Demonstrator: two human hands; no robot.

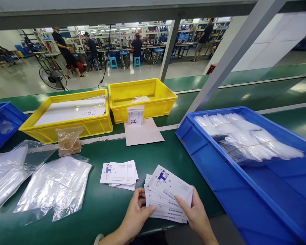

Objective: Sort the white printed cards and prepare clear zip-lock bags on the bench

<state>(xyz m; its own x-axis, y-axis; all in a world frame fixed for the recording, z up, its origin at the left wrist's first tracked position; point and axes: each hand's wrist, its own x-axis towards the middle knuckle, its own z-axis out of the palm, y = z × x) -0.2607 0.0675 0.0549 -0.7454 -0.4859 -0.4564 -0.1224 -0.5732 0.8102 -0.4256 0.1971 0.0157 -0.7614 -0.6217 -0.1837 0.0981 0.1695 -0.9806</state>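
Observation:
A fanned stack of white printed cards (165, 194) with a small blue figure on each lies at the near edge of the green table (155, 156). My left hand (136, 217) grips the stack's left side, thumb on top. My right hand (196, 212) holds the right side, fingers pressed on the top card. A second, smaller pile of the same cards (119, 174) rests on the table just left of the held stack, apart from both hands.
Clear plastic bags (56, 187) lie at left, with a bag of rubber bands (69, 141) behind them. Two yellow bins (91, 126) (163, 98) stand at the back, a small card bundle (135, 115) on paper between. A blue bin (193, 143) with bundled bags is right. People work in the background.

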